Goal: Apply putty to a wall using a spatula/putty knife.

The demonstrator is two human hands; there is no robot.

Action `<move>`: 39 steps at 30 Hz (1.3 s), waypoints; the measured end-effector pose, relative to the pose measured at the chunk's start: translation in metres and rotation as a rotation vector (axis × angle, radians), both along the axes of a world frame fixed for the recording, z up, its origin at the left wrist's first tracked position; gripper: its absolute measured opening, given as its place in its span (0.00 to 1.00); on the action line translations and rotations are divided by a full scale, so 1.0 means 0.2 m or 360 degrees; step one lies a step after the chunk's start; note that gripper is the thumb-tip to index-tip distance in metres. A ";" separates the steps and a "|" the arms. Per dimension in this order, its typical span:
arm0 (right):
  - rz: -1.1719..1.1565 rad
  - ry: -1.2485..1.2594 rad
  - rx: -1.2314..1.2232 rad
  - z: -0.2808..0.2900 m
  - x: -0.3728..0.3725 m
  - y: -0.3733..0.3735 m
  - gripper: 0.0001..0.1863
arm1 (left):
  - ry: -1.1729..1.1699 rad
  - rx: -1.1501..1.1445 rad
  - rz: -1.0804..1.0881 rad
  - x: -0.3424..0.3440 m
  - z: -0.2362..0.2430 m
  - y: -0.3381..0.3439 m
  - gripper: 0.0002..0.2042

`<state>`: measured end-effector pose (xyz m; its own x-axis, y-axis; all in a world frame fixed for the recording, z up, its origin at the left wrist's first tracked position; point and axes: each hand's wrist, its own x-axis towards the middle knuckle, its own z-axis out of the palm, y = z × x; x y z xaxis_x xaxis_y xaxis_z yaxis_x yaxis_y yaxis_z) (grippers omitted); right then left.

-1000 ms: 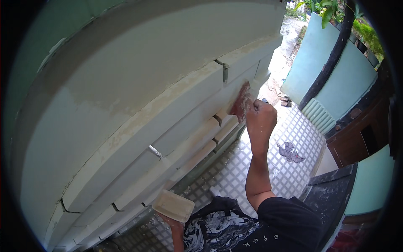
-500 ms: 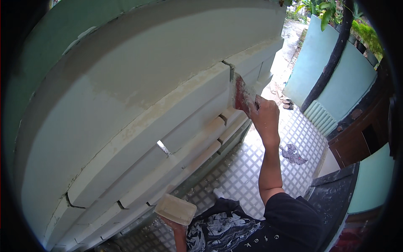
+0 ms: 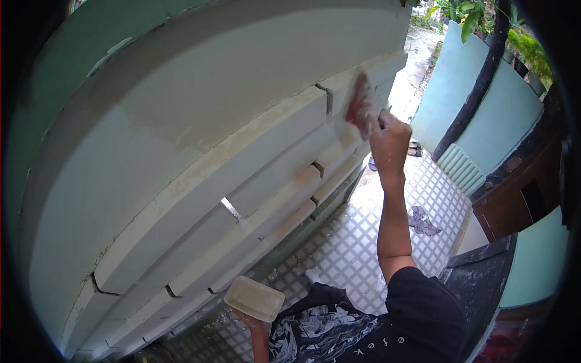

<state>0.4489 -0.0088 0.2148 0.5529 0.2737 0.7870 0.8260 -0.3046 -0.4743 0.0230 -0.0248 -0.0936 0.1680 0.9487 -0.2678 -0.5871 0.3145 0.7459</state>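
Note:
My right hand (image 3: 390, 138) is closed around a flat red spreader (image 3: 359, 110) smeared with white, blurred by motion. The spreader is raised against the pale stepped wall (image 3: 290, 124), just right of a dark vertical gap in its upper ledge; whether its edge touches the surface I cannot tell. Low in front of me, my left hand (image 3: 251, 322) holds a shallow cream rectangular tray (image 3: 254, 299) from below and behind, tilted so its inside shows. The fingers under the tray are mostly hidden. Beige patches mark the wall and ledge.
Grey-and-white patterned floor tiles (image 3: 351, 254) run below the wall. A crumpled cloth (image 3: 425, 221) lies there, with sandals (image 3: 414, 149) farther off. To the right stand a dark slanting post (image 3: 475, 100), a light green wall (image 3: 514, 115) and a brown wooden cabinet (image 3: 514, 202).
My right hand and the spreader have moved up and to the right along the ledge, away from the gap. The left hand and tray stay nearly in place.

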 end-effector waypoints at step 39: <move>0.2240 0.0274 -0.1000 -0.69 -0.57 -0.07 0.18 | -0.0668 -0.0110 -0.0112 0.54 0.48 0.10 0.43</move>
<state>0.3347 -0.0226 0.0759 -0.3568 0.8825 0.3064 0.5576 0.4644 -0.6881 0.1315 -0.0042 0.0019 0.3395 0.9134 -0.2248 -0.8106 0.4053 0.4227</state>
